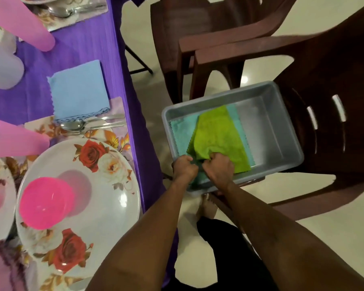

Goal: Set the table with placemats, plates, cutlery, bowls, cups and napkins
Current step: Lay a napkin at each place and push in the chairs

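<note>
- A grey rectangular plastic tub sits on the seat of a dark brown plastic chair.
- A green cloth napkin lies inside the tub, towards its near left part, on top of a teal cloth napkin that shows on both sides of it.
- The right hand is over the tub's near wall, its fingers curled tight and bunching the green napkin's near edge.
- The left hand is at the tub's near left corner, beside the right hand. Its fingers are curled into a fist on the green napkin's near left corner; I cannot tell whether the teal layer is caught too.
- Left of the tub stands a table under a purple cloth.
- On it, nearest the tub, lie a folded light blue napkin and steel cutlery.
- Nearer than those is a white rose-patterned plate carrying a bright pink plastic bowl.
</note>
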Tool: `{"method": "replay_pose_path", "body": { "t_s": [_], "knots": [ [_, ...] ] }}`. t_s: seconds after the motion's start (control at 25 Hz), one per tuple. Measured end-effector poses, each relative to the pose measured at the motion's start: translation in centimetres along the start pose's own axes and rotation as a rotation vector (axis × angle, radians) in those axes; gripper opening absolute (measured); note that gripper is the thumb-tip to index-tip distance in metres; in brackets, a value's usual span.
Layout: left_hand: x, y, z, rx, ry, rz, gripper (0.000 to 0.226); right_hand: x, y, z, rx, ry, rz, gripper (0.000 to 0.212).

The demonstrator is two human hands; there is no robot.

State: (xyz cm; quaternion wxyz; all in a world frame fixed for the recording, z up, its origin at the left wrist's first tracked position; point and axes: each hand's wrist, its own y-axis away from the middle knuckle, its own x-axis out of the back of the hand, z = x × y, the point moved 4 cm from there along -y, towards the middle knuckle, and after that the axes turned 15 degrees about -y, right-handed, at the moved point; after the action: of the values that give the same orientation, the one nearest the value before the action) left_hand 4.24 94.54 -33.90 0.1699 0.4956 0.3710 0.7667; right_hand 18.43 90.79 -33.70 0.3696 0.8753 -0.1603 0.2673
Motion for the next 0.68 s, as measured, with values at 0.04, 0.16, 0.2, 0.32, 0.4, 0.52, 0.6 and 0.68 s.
{"method": "replay_pose_path", "body": {
  "t_s": [0.04, 0.16, 0.2, 0.32, 0.4, 0.52, 0.6, 0.68],
  "knots": [
    [0.7, 1.0, 0.2, 0.015, 0.025, 0.003, 0.035, 1.5, 0.9, -1.2, 0.018, -0.070, 0.011, 0.018],
    [4.4, 4.1, 1.2, 0.015, 0.037, 0.012, 0.044, 6.6, 2.3, -4.3, -0.021, -0.449, -0.062, 0.021],
    [5.6, 4.8, 1.5, -0.003, 0.044, 0.001, 0.057, 8.2, 2.7, -5.5, -0.110, -0.651, -0.107, 0.021],
    [9.2, 7.8, 3.1, -0.137, 0.150, -0.102, 0.101, 12.2, 5.1, -9.4, -0.272, -1.053, -0.320, 0.042],
    [11.2, 9.7, 5.2, -0.298, 0.176, -0.160, 0.091, 14.4, 6.7, -12.6, -0.224, -1.133, -0.401, 0.050],
    [13.4, 11.9, 8.2, -0.523, 0.205, -0.135, 0.039, 16.4, 9.0, -16.5, -0.098, -1.178, -0.546, 0.036],
    [14.2, 11.5, 8.5, -0.524, 0.366, -0.094, 0.034, 17.6, 10.6, -18.5, -0.053, -1.127, -0.611, 0.031],
    [16.9, 13.4, 8.9, -0.525, 0.516, -0.004, 0.041, 18.3, 11.7, -19.6, -0.006, -1.001, -0.682, 0.024]
  ]
}}
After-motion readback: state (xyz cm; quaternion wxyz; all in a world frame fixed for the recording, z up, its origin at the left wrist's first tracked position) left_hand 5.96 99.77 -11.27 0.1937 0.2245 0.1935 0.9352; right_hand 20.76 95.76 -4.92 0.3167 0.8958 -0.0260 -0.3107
